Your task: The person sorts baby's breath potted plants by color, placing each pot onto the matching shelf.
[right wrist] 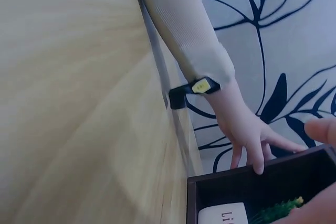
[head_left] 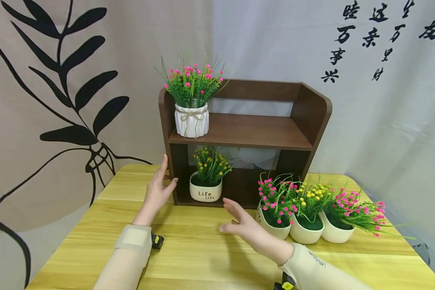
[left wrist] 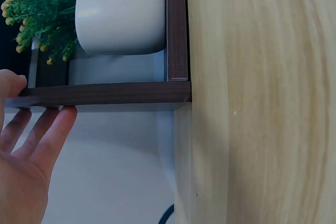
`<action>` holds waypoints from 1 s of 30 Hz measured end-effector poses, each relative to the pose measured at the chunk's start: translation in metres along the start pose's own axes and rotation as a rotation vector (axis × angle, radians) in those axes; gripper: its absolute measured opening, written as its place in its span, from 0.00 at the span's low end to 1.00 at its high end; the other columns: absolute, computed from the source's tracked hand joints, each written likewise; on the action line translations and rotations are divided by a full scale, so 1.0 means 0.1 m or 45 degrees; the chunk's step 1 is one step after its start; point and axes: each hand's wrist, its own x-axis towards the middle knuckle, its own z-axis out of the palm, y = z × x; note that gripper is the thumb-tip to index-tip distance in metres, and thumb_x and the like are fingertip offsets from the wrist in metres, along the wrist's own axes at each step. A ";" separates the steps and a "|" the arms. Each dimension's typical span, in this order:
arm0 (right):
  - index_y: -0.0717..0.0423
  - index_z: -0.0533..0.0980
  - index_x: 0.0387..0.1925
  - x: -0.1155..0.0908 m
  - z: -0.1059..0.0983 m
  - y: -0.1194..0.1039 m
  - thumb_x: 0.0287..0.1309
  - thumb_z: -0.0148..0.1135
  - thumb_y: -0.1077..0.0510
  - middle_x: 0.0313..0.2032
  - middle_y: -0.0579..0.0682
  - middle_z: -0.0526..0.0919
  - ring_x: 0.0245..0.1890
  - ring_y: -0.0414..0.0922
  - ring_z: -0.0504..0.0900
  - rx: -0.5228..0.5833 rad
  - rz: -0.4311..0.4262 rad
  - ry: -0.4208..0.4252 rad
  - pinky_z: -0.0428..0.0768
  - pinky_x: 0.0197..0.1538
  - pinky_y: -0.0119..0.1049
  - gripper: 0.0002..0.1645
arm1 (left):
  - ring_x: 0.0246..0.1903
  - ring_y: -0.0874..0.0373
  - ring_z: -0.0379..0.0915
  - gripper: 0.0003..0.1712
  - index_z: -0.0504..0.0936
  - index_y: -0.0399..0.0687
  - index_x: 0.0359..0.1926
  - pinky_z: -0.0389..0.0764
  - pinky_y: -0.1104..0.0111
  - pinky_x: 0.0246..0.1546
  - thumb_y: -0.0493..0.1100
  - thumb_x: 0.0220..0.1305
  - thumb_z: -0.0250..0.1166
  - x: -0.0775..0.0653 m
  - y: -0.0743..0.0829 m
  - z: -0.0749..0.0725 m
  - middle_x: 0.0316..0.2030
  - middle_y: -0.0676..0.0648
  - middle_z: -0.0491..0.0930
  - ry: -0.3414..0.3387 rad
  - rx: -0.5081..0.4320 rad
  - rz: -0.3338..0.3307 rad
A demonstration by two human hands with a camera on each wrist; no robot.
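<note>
A dark brown two-tier wooden shelf (head_left: 261, 131) stands on the table. My left hand (head_left: 156, 195) holds its left side panel (left wrist: 113, 94) low down, the thumb on the inner side and the fingers against the outer side. On the lower tier, a white pot marked "Life" (head_left: 205, 192) carries a plant with yellow flowers (head_left: 212, 165). In front of this pot and a little to its right, my right hand (head_left: 248, 229) hovers with loosely spread fingers, holding nothing. A ribbed white pot tied with twine (head_left: 191, 123), with pink flowers, occupies the upper tier's left end.
Right of my right hand, three white pots stand in a row on the wooden table (head_left: 188, 249): a pink-flowered plant (head_left: 275, 201), a yellow-flowered one (head_left: 309, 201) and another pink one (head_left: 355, 211). A printed curtain (head_left: 268, 36) hangs behind the shelf.
</note>
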 end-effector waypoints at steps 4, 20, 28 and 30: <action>0.57 0.52 0.74 -0.19 -0.08 -0.03 0.57 0.65 0.63 0.72 0.63 0.55 0.72 0.59 0.49 -0.035 -0.026 -0.050 0.49 0.70 0.60 0.47 | 0.43 0.42 0.76 0.52 0.45 0.59 0.77 0.84 0.58 0.30 0.29 0.61 0.65 0.01 0.01 0.00 0.66 0.33 0.63 0.002 -0.009 0.004; 0.65 0.56 0.71 -0.75 -0.47 -0.04 0.61 0.63 0.60 0.69 0.65 0.60 0.69 0.64 0.55 -0.158 -0.047 -0.156 0.58 0.67 0.58 0.42 | 0.43 0.41 0.77 0.52 0.46 0.56 0.77 0.84 0.58 0.30 0.29 0.60 0.65 0.04 0.00 0.00 0.66 0.33 0.63 0.008 -0.020 0.008; 0.71 0.58 0.68 -0.98 -0.72 -0.02 0.61 0.63 0.59 0.66 0.70 0.63 0.66 0.67 0.60 -0.224 -0.021 -0.183 0.70 0.55 0.25 0.39 | 0.43 0.40 0.77 0.53 0.46 0.59 0.77 0.84 0.57 0.31 0.29 0.60 0.65 0.01 0.01 0.00 0.67 0.33 0.62 0.005 -0.033 -0.006; 0.71 0.58 0.68 -1.03 -0.80 -0.02 0.62 0.62 0.59 0.66 0.71 0.62 0.65 0.67 0.60 -0.241 0.004 -0.189 0.71 0.54 0.25 0.39 | 0.43 0.40 0.77 0.53 0.46 0.59 0.77 0.84 0.57 0.31 0.29 0.61 0.65 0.01 0.01 0.00 0.67 0.33 0.62 0.008 -0.027 -0.007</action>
